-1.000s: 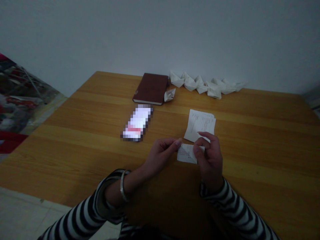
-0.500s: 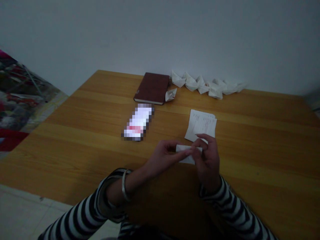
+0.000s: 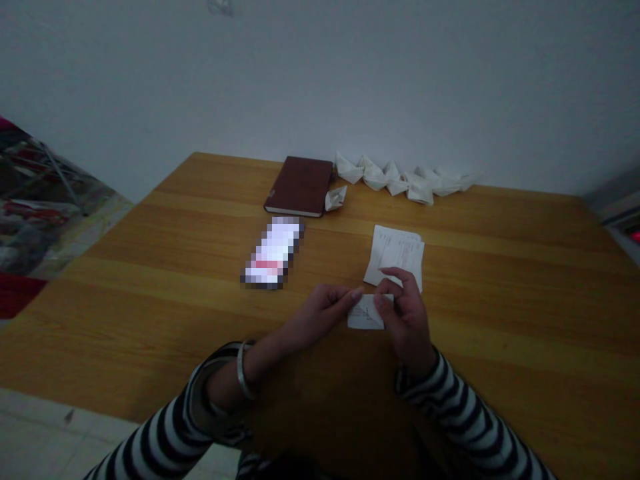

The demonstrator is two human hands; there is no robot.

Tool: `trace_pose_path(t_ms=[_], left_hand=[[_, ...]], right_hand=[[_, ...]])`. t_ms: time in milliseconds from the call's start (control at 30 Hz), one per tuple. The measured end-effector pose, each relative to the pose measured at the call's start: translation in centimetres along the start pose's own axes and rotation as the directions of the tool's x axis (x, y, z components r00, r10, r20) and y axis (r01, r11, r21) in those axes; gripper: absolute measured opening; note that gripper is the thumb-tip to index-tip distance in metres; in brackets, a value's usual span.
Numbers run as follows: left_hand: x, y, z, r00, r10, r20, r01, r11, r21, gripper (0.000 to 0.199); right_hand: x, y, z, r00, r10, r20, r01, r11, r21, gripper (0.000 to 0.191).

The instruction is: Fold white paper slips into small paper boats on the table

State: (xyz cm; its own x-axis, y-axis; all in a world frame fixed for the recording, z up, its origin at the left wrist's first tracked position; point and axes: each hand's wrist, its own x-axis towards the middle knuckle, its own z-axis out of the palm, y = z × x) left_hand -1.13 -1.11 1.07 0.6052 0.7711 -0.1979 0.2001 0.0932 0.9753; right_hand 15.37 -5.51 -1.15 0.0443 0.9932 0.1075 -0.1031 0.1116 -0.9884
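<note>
Folded paper (image 3: pixel 365 313) pinched in R hand (image 3: pixel 407 320); can't tell if L hand (image 3: pixel 320 313) grips it. I see paper boats (image 3: pixel 385 175) at far table (image 3: pixel 150 313) edge.

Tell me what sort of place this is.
Probably a home study: a honey-brown wooden table against a white wall, a dark red hardcover notebook, a row of folded white paper boats.

Domestic room, likely home: wood-grain table (image 3: pixel 165 320) against plain white wall (image 3: pixel 320 80), pale floor tile (image 3: pixel 40 433) below, patterned red-and-grey cloth (image 3: pixel 40 207) at left, brown notebook (image 3: pixel 299 187) and folded paper boats (image 3: pixel 395 180) on tabletop
</note>
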Motion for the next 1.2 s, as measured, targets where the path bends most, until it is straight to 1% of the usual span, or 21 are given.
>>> trace_pose_path(t_ms=[100,167,200,267,300,333,400,467,500,567,667,733,833,867,967,1033,1100,1167,1200], left_hand=[[0.1,-0.2,-0.2,0.999,0.038,-0.033,-0.033,0.990,0.136,0.048],[0.0,-0.4,-0.1,0.994,0.089,-0.062,-0.074,0.975,0.208,0.046],[0.0,-0.5,0.0,0.991,0.115,-0.068,-0.097,0.968,0.231,0.044],[0.0,-0.7,0.2,0.987,0.148,-0.067,-0.127,0.961,0.246,0.042],[0.0,-0.8,0.3,0.987,0.146,-0.066,-0.126,0.963,0.236,0.042],[0.0,-0.8,0.3,0.989,0.130,-0.069,-0.113,0.970,0.216,0.043],[0.1,-0.9,0.1,0.993,0.078,-0.084,-0.064,0.985,0.159,0.046],[0.2,-0.8,-0.3,0.993,0.032,-0.113,-0.020,0.994,0.105,0.050],[0.3,-0.8,-0.6,0.991,0.023,-0.133,-0.011,0.996,0.090,0.051],[0.4,-0.6,-1.1,0.982,0.035,-0.186,-0.015,0.994,0.107,0.052],[0.5,-0.4,-1.5,0.959,0.094,-0.267,-0.036,0.975,0.217,0.051],[0.4,-0.3,-1.6,0.949,0.128,-0.288,-0.042,0.957,0.288,0.051],[0.2,-0.3,-1.4,0.951,0.159,-0.263,-0.058,0.934,0.353,0.049],[0.1,-0.2,-1.4,0.950,0.170,-0.263,-0.066,0.929,0.364,0.048],[0.0,0.0,-1.3,0.930,0.185,-0.316,-0.052,0.921,0.385,0.047],[0.0,0.1,-1.2,0.930,0.185,-0.317,-0.035,0.905,0.424,0.046],[-0.1,0.1,-0.8,0.949,0.180,-0.258,-0.041,0.883,0.467,0.043],[-0.1,-0.1,-0.4,0.968,0.178,-0.178,-0.073,0.874,0.480,0.040],[-0.1,-0.3,-0.1,0.973,0.179,-0.146,-0.091,0.876,0.473,0.039]], right_hand=[[0.2,0.2,-0.1,0.998,0.062,0.023,-0.062,0.998,0.018,0.038],[0.4,0.2,-0.2,0.995,0.096,0.025,-0.095,0.995,-0.036,0.048],[0.4,0.3,-0.3,0.996,0.093,0.014,-0.091,0.991,-0.096,0.053],[0.6,0.2,-0.4,0.999,0.042,-0.016,-0.045,0.969,-0.242,0.059],[0.6,0.3,-0.4,1.000,0.015,-0.022,-0.021,0.956,-0.293,0.059],[0.6,0.3,-0.5,1.000,0.009,-0.009,-0.011,0.953,-0.304,0.059],[0.6,0.4,-0.7,0.994,0.070,0.082,-0.051,0.977,-0.208,0.066],[0.6,0.6,-0.9,0.972,0.132,0.196,-0.122,0.991,-0.058,0.075],[0.7,0.7,-1.0,0.960,0.141,0.242,-0.145,0.989,0.000,0.078],[0.9,0.9,-1.3,0.948,0.125,0.293,-0.148,0.987,0.060,0.081],[1.2,1.1,-1.6,0.940,0.093,0.327,-0.133,0.986,0.101,0.080],[1.2,1.1,-1.6,0.944,0.089,0.317,-0.138,0.981,0.133,0.080],[1.0,0.8,-1.3,0.953,0.114,0.282,-0.164,0.973,0.162,0.075],[0.9,0.7,-1.2,0.951,0.118,0.286,-0.171,0.971,0.169,0.073],[0.9,0.4,-0.8,0.947,0.103,0.304,-0.184,0.950,0.252,0.071],[1.0,0.4,-0.7,0.953,0.104,0.284,-0.190,0.937,0.295,0.072],[0.9,0.5,-0.5,0.964,0.138,0.228,-0.194,0.949,0.247,0.072],[0.8,0.5,-0.3,0.977,0.169,0.133,-0.182,0.979,0.091,0.070],[0.8,0.5,-0.2,0.982,0.165,0.087,-0.166,0.986,0.005,0.068]])
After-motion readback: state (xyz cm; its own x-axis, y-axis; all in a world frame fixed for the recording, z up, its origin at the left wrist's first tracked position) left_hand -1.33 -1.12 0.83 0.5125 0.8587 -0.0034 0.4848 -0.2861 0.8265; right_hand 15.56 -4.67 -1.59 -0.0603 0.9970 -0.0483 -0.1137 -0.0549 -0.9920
